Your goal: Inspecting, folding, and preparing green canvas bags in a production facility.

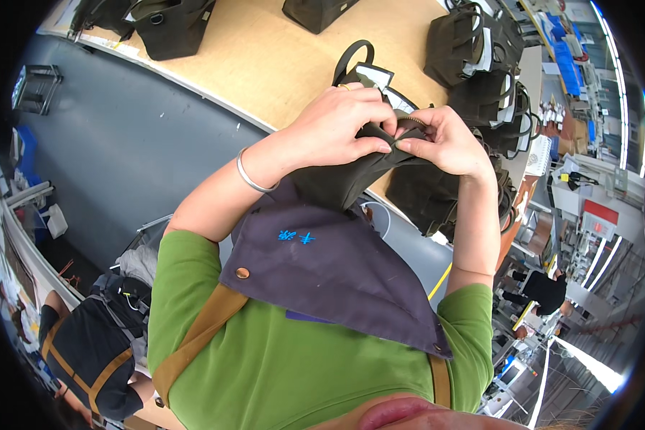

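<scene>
A dark olive fabric bag (336, 180) is held up in front of my chest at the table's edge. The fingers and thumb of my left hand (349, 126) pinch its top edge. Just to the right, my right hand (447, 141) grips the same edge beside a strip of metal zipper (411, 120). Both thumbs nearly meet at a fold in the fabric. A looped handle (355, 56) of dark material and white paper or lining (373, 77) show behind my left hand. The bag's inside is mostly hidden by my fingers.
More dark bags stand on the wooden table (247, 54), at the upper left (174, 32), top middle (314, 13) and right (454, 43). Another dark bag (424, 193) lies close below my right hand. Other people work at lower left (86, 355) and far right (543, 293).
</scene>
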Available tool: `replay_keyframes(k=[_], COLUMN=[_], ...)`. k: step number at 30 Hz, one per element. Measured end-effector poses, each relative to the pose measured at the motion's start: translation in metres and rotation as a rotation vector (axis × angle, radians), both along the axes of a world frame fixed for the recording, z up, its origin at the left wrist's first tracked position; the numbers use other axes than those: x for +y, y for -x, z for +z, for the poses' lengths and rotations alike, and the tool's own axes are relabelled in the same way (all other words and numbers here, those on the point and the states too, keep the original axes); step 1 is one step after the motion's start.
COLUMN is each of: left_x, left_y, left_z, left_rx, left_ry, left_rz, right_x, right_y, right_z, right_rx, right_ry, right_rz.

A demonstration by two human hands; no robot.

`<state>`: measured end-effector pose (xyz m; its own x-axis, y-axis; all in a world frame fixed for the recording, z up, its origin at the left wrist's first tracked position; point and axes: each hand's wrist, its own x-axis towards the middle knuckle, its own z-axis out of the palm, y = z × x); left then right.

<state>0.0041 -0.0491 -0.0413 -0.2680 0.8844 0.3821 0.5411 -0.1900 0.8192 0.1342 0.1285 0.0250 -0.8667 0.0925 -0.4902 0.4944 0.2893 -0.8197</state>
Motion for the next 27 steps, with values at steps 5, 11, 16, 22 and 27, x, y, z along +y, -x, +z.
replay_keyframes(k=[5, 11, 16, 22, 27], left_x=[0.002, 0.002, 0.004, 0.007, 0.008], left_y=[-0.001, -0.003, -0.003, -0.006, -0.009], left_z=[-0.005, -0.002, -0.006, -0.011, -0.012], left_rx=[-0.042, -0.099, -0.220, -0.337, -0.348], left_ry=[-0.005, 0.040, 0.075, 0.060, 0.057], left_rz=[-0.003, -0.008, -0.038, -0.060, -0.036], right_x=[-0.002, -0.005, -0.005, -0.006, 0.001], right_y=[0.002, 0.004, 0.006, 0.008, 0.006], right_z=[0.004, 0.009, 0.010, 0.012, 0.002], right_rx=[-0.035, -0.022, -0.049, -0.064, -0.033], right_ry=[-0.030, -0.064, -0.077, -0.115, -0.066], right_rz=[0.007, 0.028, 0.024, 0.045, 0.045])
